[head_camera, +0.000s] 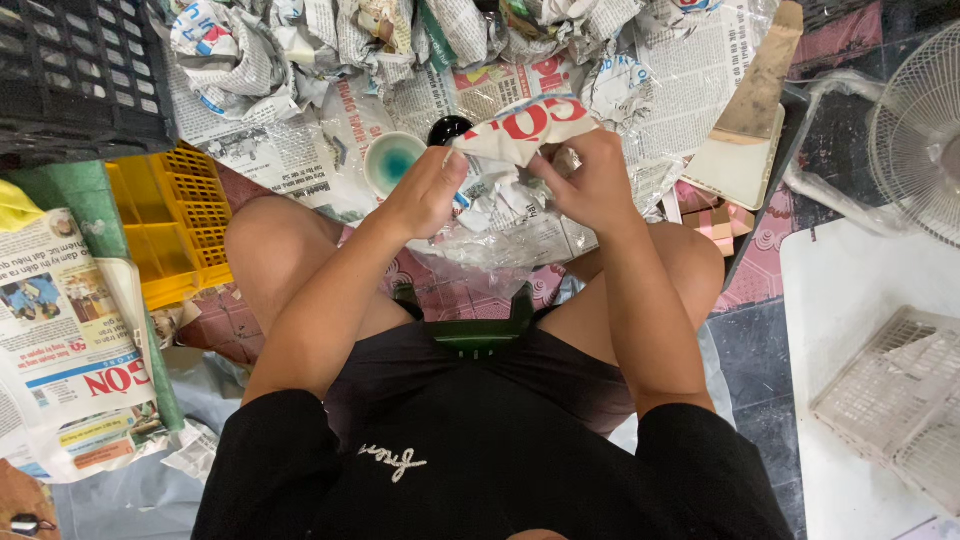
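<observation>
Hands (515, 185) gripping newspaper-wrapped bundle (525, 125), contents hidden, black object (447, 129) half-covered

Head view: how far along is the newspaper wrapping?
Done, apparently: a row of crumpled newspaper bundles lies ahead. In hand: left hand and right hand both grip a newspaper-wrapped piece. Possibly left: a small white cup with blue-green inside and a black round object sit unwrapped.
</observation>
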